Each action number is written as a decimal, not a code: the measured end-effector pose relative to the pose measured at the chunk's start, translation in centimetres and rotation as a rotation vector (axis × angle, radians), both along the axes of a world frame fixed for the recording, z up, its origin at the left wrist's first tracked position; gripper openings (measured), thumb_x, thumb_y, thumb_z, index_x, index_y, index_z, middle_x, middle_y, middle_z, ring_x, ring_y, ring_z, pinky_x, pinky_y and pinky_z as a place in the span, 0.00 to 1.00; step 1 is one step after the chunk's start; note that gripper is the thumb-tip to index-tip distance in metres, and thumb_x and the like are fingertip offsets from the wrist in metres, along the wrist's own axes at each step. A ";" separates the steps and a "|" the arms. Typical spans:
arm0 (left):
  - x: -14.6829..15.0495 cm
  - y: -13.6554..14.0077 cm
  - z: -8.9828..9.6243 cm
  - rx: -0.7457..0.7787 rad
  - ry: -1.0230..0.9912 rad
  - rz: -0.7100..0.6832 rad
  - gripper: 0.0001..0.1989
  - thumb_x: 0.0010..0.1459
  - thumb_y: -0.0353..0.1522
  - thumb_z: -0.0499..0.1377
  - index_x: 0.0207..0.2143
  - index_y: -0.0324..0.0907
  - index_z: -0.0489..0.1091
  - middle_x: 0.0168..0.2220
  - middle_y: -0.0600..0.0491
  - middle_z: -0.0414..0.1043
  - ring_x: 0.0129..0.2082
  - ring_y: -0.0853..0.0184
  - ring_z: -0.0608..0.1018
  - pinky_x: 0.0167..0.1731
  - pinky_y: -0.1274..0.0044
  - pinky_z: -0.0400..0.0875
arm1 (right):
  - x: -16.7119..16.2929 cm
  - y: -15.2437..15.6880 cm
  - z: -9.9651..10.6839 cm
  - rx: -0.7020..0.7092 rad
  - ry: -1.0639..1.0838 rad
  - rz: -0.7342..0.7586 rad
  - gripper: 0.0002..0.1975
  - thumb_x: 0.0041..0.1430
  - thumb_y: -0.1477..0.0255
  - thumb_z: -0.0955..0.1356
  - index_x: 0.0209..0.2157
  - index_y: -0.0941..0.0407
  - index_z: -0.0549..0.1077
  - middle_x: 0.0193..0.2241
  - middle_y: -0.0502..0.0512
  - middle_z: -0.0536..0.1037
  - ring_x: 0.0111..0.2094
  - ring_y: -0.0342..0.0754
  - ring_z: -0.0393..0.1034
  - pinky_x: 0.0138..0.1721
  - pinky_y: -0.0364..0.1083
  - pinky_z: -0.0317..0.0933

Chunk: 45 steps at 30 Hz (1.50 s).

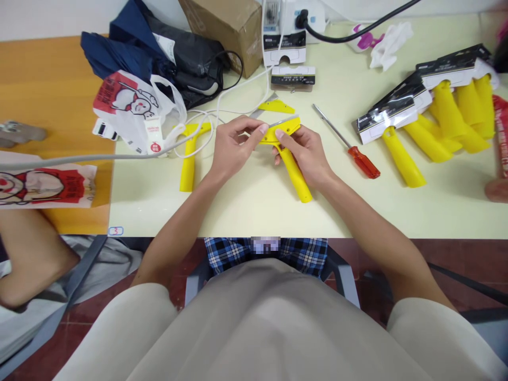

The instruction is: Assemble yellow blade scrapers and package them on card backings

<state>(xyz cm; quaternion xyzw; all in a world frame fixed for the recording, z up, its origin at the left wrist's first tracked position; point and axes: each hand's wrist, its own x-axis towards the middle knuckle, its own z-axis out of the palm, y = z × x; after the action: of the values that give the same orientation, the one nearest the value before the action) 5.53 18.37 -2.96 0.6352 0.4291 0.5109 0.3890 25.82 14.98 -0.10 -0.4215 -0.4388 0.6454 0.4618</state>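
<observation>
Over the pale table, a yellow scraper [292, 169] with a metal blade along its head is held between both hands. My left hand [240, 140] pinches the left end of the head with thumb and fingers. My right hand [307, 151] has its thumb pressed on the head's face, its fingers behind near the neck. The handle slants down to the right. Just beyond lies a loose yellow plate [278, 107] beside a flat metal strip. A yellow scraper handle [188, 161] rests left of my left hand. To the right lies a screwdriver [359, 157] with a red handle.
Several yellow scrapers [402, 157] with black-and-white card sleeves are piled at the right. White cables [222, 100] loop across the left. Behind are a cardboard box [242, 37], a plastic bag [130, 100] and empty card sleeves [292, 76]. Another person's arm [35, 254] is at left.
</observation>
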 end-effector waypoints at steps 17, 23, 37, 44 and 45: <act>0.3 0.0 0.2 0.011 -0.073 0.019 0.26 0.64 0.59 0.76 0.37 0.46 0.88 0.35 0.52 0.84 0.31 0.70 0.80 0.28 0.77 0.75 | 0.3 0.1 -0.6 0.062 0.037 -0.002 0.39 0.52 0.38 0.86 0.46 0.54 0.79 0.39 0.52 0.81 0.38 0.42 0.78 0.43 0.45 0.81; 0.3 -0.2 0.4 0.011 -0.097 -0.002 0.24 0.64 0.58 0.76 0.37 0.47 0.89 0.35 0.53 0.85 0.31 0.71 0.81 0.27 0.78 0.77 | 0.4 0.1 -0.2 0.037 0.016 -0.003 0.39 0.50 0.38 0.86 0.45 0.54 0.79 0.41 0.53 0.83 0.37 0.42 0.77 0.46 0.46 0.82; 0.8 0.5 -0.3 -0.095 -0.173 0.030 0.29 0.74 0.61 0.65 0.45 0.45 0.86 0.36 0.51 0.85 0.34 0.71 0.84 0.34 0.79 0.78 | 2.2 2.1 0.4 0.065 0.060 -0.298 0.34 0.56 0.41 0.84 0.40 0.55 0.74 0.40 0.53 0.80 0.41 0.44 0.81 0.50 0.45 0.82; 1.6 -1.0 1.0 -0.208 -0.281 -0.171 0.29 0.68 0.60 0.72 0.56 0.48 0.87 0.54 0.47 0.90 0.51 0.61 0.91 0.47 0.72 0.87 | -0.4 2.0 0.8 0.031 0.019 -0.311 0.38 0.57 0.33 0.79 0.46 0.52 0.76 0.50 0.57 0.84 0.60 0.51 0.83 0.60 0.50 0.83; 1.6 -1.1 1.3 -0.248 -0.308 -0.176 0.29 0.68 0.60 0.73 0.55 0.48 0.88 0.57 0.47 0.90 0.55 0.58 0.91 0.50 0.70 0.88 | -1.1 2.0 0.9 0.023 0.032 -0.301 0.38 0.57 0.33 0.80 0.46 0.52 0.75 0.50 0.57 0.84 0.60 0.51 0.83 0.60 0.50 0.83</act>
<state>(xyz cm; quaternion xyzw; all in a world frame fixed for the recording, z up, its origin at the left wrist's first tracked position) 7.12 17.26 -1.70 0.5319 0.3669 0.5092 0.5684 24.68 16.95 0.75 -0.4669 -0.3704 0.5706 0.5650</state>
